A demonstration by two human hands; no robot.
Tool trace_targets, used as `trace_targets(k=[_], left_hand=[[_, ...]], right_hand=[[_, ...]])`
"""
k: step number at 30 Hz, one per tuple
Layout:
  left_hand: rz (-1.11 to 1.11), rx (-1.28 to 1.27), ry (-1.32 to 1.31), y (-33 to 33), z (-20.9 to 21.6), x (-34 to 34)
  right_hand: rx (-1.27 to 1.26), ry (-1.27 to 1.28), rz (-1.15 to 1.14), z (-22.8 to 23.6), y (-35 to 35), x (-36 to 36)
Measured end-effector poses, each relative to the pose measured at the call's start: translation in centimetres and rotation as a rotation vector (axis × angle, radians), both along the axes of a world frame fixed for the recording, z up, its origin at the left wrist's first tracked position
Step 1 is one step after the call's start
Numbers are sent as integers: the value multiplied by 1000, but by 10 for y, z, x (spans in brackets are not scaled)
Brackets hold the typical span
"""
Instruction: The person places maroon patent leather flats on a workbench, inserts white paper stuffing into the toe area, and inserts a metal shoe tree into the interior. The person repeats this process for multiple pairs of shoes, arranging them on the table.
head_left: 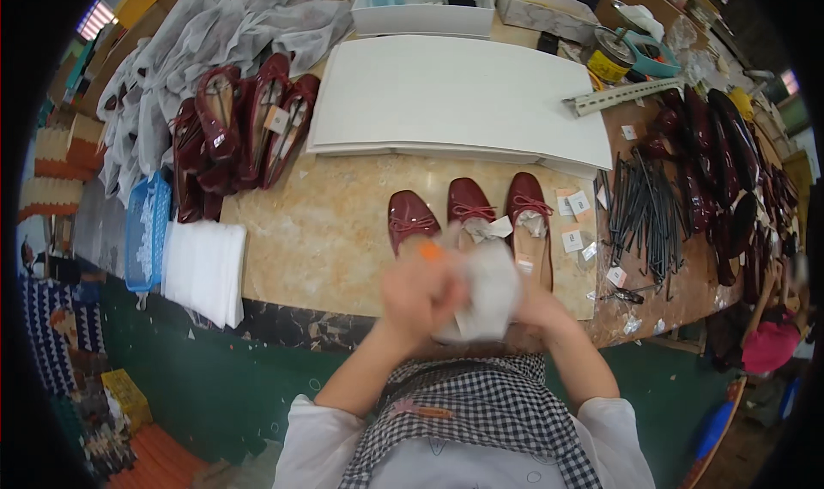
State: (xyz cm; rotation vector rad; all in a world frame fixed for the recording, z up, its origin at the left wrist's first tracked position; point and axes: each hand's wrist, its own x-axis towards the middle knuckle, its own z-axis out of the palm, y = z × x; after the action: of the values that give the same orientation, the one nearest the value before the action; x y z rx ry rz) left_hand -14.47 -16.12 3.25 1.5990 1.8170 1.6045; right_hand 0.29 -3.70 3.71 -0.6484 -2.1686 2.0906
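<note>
Above the table's near edge, a wad of whitish paper point(491, 292), smeared by motion, is between my two hands. My left hand point(421, 292) is closed with curled fingers at the paper's left side, and a blurred orange spot shows on a fingertip. On the other side my right hand point(536, 307) grips the paper, its fingertips hidden behind it. Just beyond stand three dark red bow shoes: a left one point(410, 214), partly covered by my left hand, a middle one point(469, 199) with white paper in it, and a right one point(525, 196) with paper in its toe.
A wide white board stack point(463, 94) lies behind the shoes. More red shoes point(225, 137), a blue basket point(148, 232) and a white cloth stack point(204, 270) are left. Small labels point(573, 219), black sticks point(644, 219) and a shoe pile point(712, 163) lie right.
</note>
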Motion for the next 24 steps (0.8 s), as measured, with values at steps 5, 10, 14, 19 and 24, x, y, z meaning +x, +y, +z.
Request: trace_targets(k=[5, 10, 14, 19, 24], left_hand=[[157, -18, -518, 11, -17, -17], [196, -279, -513, -25, -26, -17], [40, -387, 380, -50, -43, 25], [-49, -486, 542, -39, -52, 47], [18, -375, 535, -40, -53, 45]], right_hand=[[728, 218, 163, 23, -36, -35], [47, 119, -422, -23, 12, -62], [1025, 125, 94, -38, -17, -60], [1498, 92, 20, -83, -25, -120], [957, 79, 0, -49, -5, -87]])
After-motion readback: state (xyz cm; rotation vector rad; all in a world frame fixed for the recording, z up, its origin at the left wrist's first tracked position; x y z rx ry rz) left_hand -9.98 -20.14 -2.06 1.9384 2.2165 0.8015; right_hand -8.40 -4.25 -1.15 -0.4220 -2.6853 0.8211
